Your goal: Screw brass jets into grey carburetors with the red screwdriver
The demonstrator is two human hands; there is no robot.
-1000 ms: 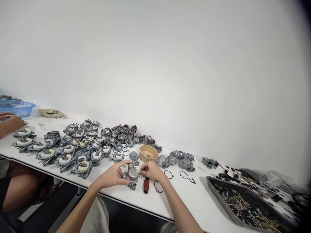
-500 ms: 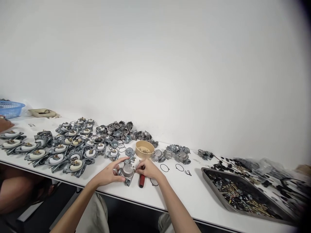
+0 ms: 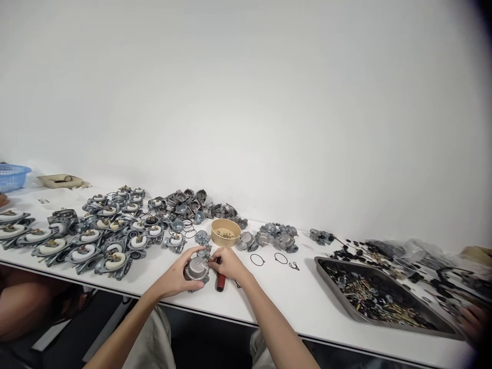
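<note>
My left hand [image 3: 180, 277] grips a grey metal carburetor [image 3: 197, 268] from its left side, thumb at the front and fingers at the back. The part rests near the table's front edge. On its right side my right hand [image 3: 226, 262] is pinched close against it; whatever lies between those fingertips is too small to name. A red-handled tool [image 3: 220, 282] lies partly under my right hand. Just behind the hands stands a round tan tub [image 3: 226, 233] with small screws in it.
Many carburetors with white floats [image 3: 82, 252] cover the left. Metal bowls [image 3: 188, 202] are heaped at the back. A metal tray [image 3: 355, 316] of small parts is at right, another person's hand [image 3: 472, 319] beside it. Black rings [image 3: 257, 260] lie right of my hands.
The view has shifted slightly. The carburetor has turned a little in my left hand, and my right hand still pinches at its side. Another person's hand has appeared at the far right.
</note>
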